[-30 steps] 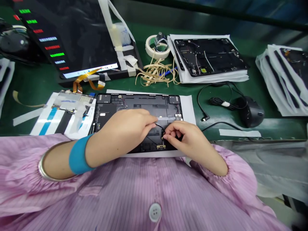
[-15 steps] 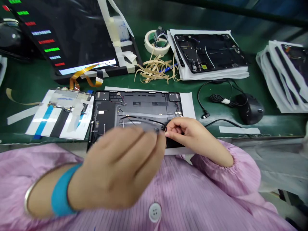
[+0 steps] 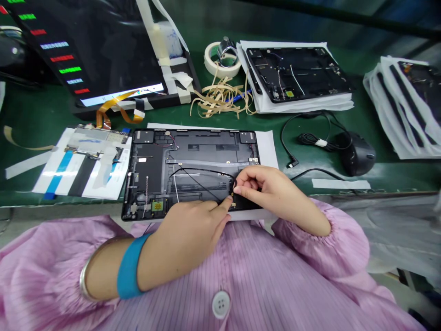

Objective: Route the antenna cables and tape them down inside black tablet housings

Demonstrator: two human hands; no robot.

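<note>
The left hand [image 3: 193, 230], lifted over the open tablet housing [image 3: 206, 149] half a second before, had come down at the housing's near edge, forefinger pressing, gripping nothing. The right hand [image 3: 267, 188], touching it, stayed pinched on the thin black cable [image 3: 210, 170] looping across the housing's middle.

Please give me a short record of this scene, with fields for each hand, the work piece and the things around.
Left hand: index fingertip presses on the tablet casing, near its front edge.
Right hand: grip pinches the thin black cable beside that fingertip.
Work piece: the open casing, lying flat on white paper.
Around: tape roll, mouse, second casing, circuit board.
</note>
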